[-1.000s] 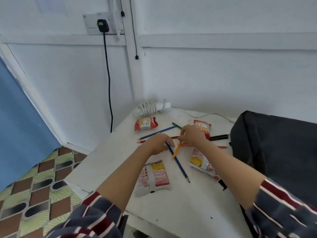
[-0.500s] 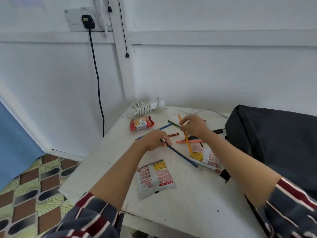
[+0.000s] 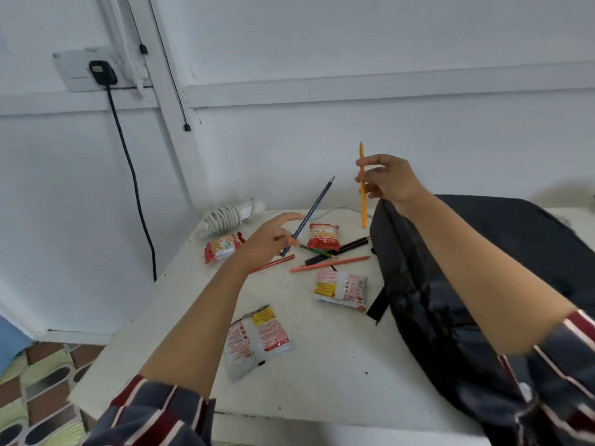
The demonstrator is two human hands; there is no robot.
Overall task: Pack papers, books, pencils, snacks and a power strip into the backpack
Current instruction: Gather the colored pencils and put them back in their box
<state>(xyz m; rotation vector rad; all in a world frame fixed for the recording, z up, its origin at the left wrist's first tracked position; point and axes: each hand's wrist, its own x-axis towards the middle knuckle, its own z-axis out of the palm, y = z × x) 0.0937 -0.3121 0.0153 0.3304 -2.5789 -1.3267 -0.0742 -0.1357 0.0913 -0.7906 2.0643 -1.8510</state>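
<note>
My right hand (image 3: 388,180) holds an orange pencil (image 3: 362,185) upright above the top of the black backpack (image 3: 450,284), which lies on the right of the white table (image 3: 322,375). My left hand (image 3: 269,239) pinches a blue pencil (image 3: 314,209), its tip raised toward the wall. Several pencils stay on the table: a red one (image 3: 273,263), a salmon one (image 3: 331,263), a green one (image 3: 314,250) and black ones (image 3: 338,251). Snack packets lie around them (image 3: 222,249) (image 3: 323,236) (image 3: 340,289) (image 3: 256,341). The white power strip (image 3: 230,217) with coiled cord sits at the far corner.
A black plug and cable (image 3: 135,188) hang from a wall socket (image 3: 85,70) on the left. A white cord (image 3: 338,209) trails behind the backpack. Patterned floor (image 3: 38,387) lies below the table's left edge.
Both hands have lifted off the table. The right hand raised the orange pencil up over the backpack; the left hand picked the blue pencil up and tilted it upward.
</note>
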